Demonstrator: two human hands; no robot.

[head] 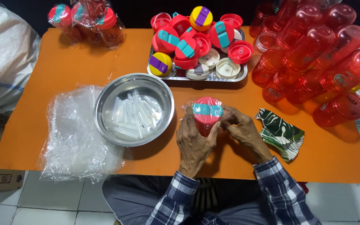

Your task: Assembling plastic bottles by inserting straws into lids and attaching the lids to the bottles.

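A red bottle with a red and teal lid (207,110) stands upright at the front middle of the orange table (63,71), wrapped in a clear plastic bag. My left hand (193,139) grips it from the left side. My right hand (240,129) holds it from the right, fingers pinching the plastic near the lid. Both sleeves are blue plaid.
A round steel bowl (105,89) of clear plastic straws sits left of the bottle, with a pile of clear bags (73,137) beside it. A steel tray (213,77) of lids stands behind. Stacked red bottles (313,58) fill the right. A patterned cloth (281,134) lies right. Bagged bottles (89,21) rest far left.
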